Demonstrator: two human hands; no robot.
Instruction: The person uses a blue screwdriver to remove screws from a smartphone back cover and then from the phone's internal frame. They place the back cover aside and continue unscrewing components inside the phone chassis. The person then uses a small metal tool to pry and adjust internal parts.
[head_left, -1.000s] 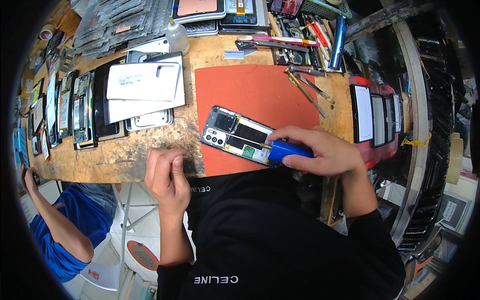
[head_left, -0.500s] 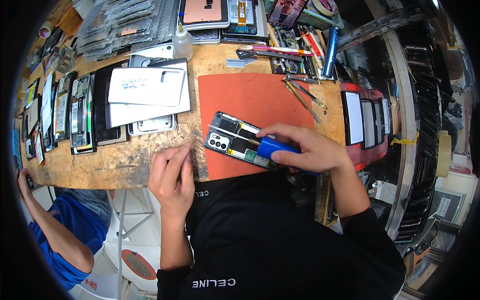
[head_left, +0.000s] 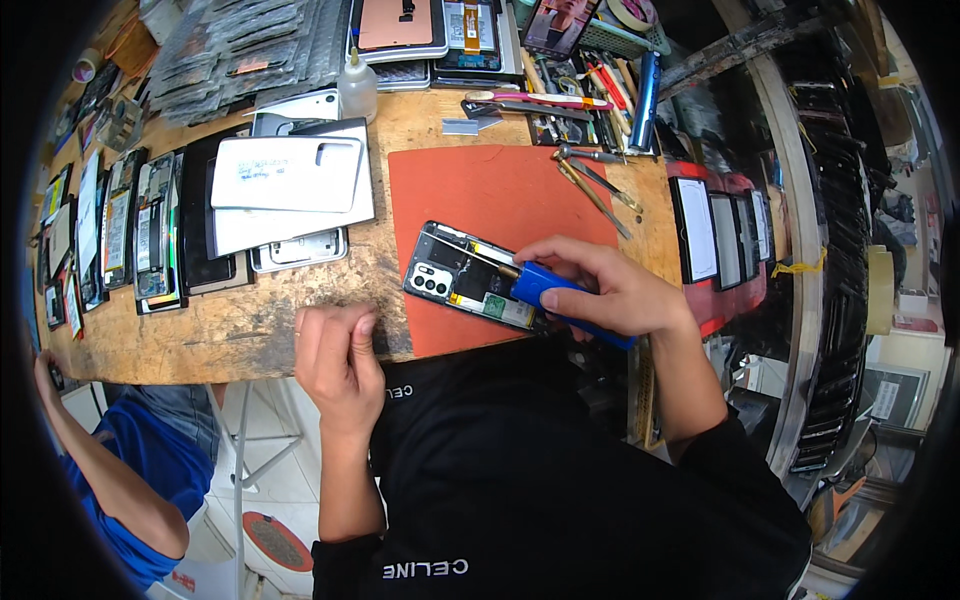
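An opened phone point(head_left: 466, 282) lies tilted on an orange-red mat point(head_left: 480, 185), its back cover off. Its camera block, a green patch and dark inner parts show. My right hand point(head_left: 610, 290) is closed round a blue electric screwdriver point(head_left: 560, 300). Its long thin shaft stretches leftward over the phone, the tip near the phone's upper left corner; whether it touches a screw is too small to tell. At the bench's front edge, left of the mat, my left hand point(head_left: 338, 350) is curled with the thumb against the fingers. What it holds, if anything, is hidden.
Brass-coloured tools point(head_left: 595, 195) lie at the mat's upper right. White phone covers point(head_left: 285, 175) are piled to the left, beside a row of opened phones point(head_left: 155, 235). A squeeze bottle point(head_left: 357, 90) stands behind. Another person's arm point(head_left: 110, 465) is at the lower left.
My left fingers have curled in tighter, the thumb now folded over. The screwdriver's shaft and my right hand have shifted slightly over the phone. The whole view has drifted a little.
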